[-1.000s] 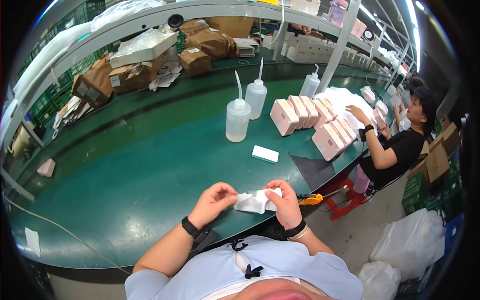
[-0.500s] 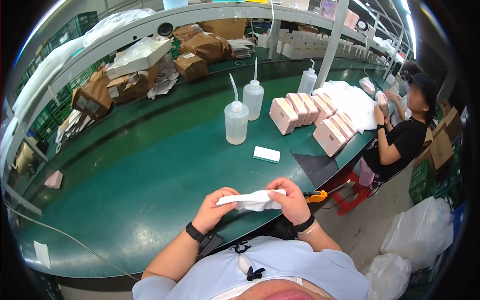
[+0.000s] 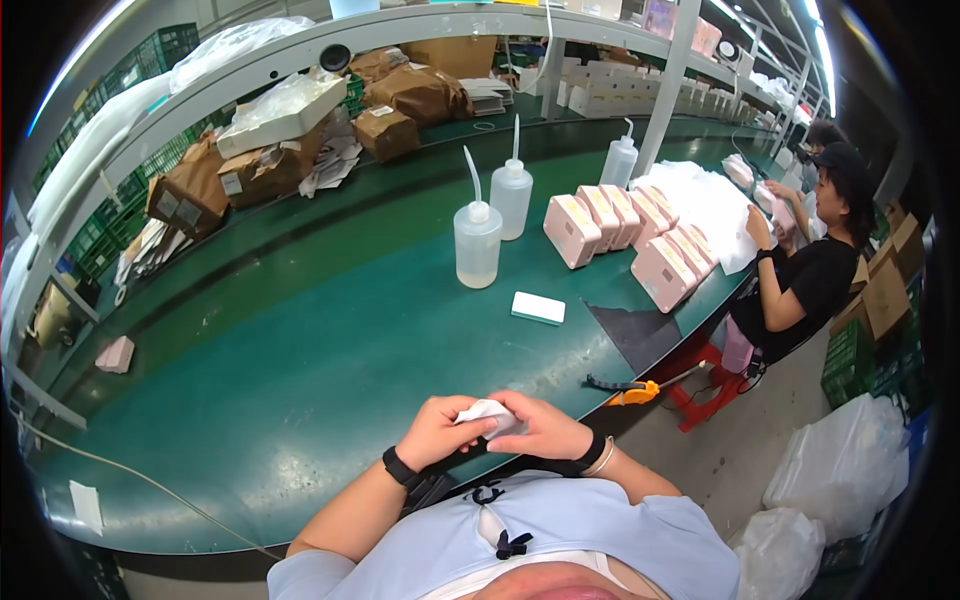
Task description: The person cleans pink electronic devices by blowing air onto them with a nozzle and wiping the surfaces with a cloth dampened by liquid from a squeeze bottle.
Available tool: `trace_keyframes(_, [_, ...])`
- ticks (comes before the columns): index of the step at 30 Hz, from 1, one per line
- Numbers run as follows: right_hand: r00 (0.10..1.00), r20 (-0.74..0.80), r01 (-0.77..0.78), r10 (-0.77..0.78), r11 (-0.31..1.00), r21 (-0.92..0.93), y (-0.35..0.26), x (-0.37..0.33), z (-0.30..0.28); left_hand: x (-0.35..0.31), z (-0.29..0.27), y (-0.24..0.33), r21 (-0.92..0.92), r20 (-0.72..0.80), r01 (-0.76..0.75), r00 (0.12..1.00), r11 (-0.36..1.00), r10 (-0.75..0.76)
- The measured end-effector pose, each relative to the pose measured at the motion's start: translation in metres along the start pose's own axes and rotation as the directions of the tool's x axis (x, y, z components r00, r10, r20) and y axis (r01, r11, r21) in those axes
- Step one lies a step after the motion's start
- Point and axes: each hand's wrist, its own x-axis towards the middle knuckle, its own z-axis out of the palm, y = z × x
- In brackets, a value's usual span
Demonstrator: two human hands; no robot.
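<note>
Between my two hands, low over the near edge of the green table, is a bunched white cloth (image 3: 492,412). My left hand (image 3: 437,432) has its fingers closed on the cloth's left side. On the other side my right hand (image 3: 548,428) grips it too, fingertips almost meeting the left ones. Parts of the cloth are hidden under the fingers. Beyond my hands a white block with a green underside (image 3: 538,308) lies flat. To the right, at the table edge, rests an orange-handled tool (image 3: 634,396) with a black part.
Clear plastic squeeze bottles (image 3: 478,250) with thin spouts stand farther back. Pink box-shaped cases (image 3: 668,272) sit in rows at right, beside white sheeting (image 3: 700,205). A co-worker (image 3: 800,270) handles a pink item there. Brown-wrapped packages (image 3: 260,178) line the back; a small pink piece (image 3: 116,355) lies left.
My hands have come closer together and slightly lower, and the cloth has gone from stretched out to bunched up. My right hand has moved left, away from the orange-handled tool.
</note>
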Motion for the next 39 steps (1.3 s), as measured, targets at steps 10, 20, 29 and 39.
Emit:
trace_keyframes(10, [0.933, 0.073, -0.313, 0.354, 0.691, 0.651, 0.018, -0.003, -0.007, 0.006, -0.006, -0.006, -0.261, -0.197, -0.030, 0.980, 0.965, -0.023])
trace_keyframes(20, [0.936, 0.178, -0.343, 0.304, 0.678, 0.650, 0.018, -0.014, -0.007, 0.008, -0.005, -0.014, -0.240, -0.360, -0.199, 0.927, 0.950, 0.104])
trace_keyframes(29, [0.976, -0.205, 0.126, -0.076, 0.962, 0.240, -0.005, 0.000, 0.003, 0.013, -0.004, -0.036, -0.037, 0.019, -0.062, 0.998, 0.997, 0.063])
trace_keyframes(39, [0.960, -0.270, 0.260, -0.077, 0.608, 0.750, 0.020, -0.025, -0.017, 0.010, -0.014, -0.020, -0.272, 0.096, 0.172, 0.984, 0.947, -0.151])
